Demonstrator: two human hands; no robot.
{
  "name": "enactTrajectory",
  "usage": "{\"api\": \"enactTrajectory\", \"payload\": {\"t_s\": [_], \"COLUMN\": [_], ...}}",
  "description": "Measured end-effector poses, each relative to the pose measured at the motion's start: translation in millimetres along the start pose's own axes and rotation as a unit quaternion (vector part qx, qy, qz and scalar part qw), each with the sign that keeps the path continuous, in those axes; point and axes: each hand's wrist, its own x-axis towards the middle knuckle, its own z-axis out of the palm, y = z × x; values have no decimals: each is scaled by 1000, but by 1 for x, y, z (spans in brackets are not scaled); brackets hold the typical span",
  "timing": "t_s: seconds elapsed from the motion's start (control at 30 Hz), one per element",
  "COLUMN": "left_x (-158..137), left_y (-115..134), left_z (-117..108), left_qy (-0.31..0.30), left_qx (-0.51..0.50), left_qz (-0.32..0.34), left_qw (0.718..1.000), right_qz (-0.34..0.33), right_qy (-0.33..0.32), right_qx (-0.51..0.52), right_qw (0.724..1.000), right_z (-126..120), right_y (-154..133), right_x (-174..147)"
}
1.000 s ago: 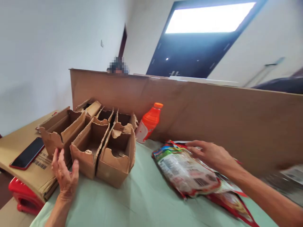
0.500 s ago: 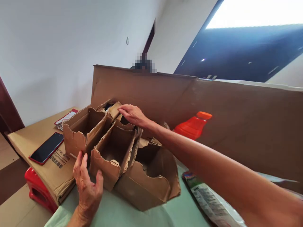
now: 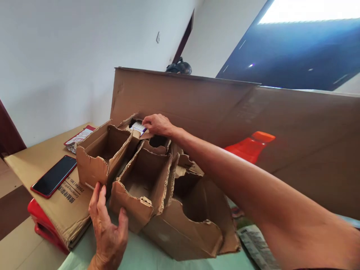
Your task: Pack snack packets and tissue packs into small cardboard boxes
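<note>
Several open cardboard bins with torn, wavy rims stand together: a left bin (image 3: 92, 167), a middle bin (image 3: 132, 198) and a wider right bin (image 3: 182, 228). My left hand (image 3: 108, 228) is open, palm facing the bins, its fingertips at the lower front of the left bin. My right hand (image 3: 157, 124) reaches over to the back row, fingers curled together. Right by those fingertips, a white packet with a purple edge (image 3: 138, 128) shows inside a rear bin, beside a brown cardboard flap. What the fingers pinch is hidden.
A phone (image 3: 54, 176) and a foil-and-red packet (image 3: 79, 138) lie on flat cardboard at left. A tall cardboard panel (image 3: 185, 97) stands behind. An orange bottle (image 3: 250, 145) and a printed bag (image 3: 258, 243) are at right, a red stool (image 3: 45, 225) below left.
The view has shifted slightly. My right hand has moved at the back bin, and the white packet now shows where the brown flap was. My left hand stays by the bins' front.
</note>
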Motion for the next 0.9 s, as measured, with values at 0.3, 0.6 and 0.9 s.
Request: {"api": "enactTrajectory", "payload": {"t_s": [0.3, 0.6, 0.9], "left_x": [2, 0, -1], "left_y": [-3, -6, -4], "left_z": [1, 2, 0], "left_qy": [0, -6, -25], "left_qx": [17, 5, 5], "left_qz": [19, 9, 9], "left_qw": [1000, 1000, 1000], "right_qz": [-39, -43, 4], "right_qy": [-87, -73, -114], "right_qx": [59, 138, 118], "right_qw": [994, 987, 986], "right_z": [24, 37, 46], "right_y": [-6, 7, 11], "right_x": [3, 9, 27]}}
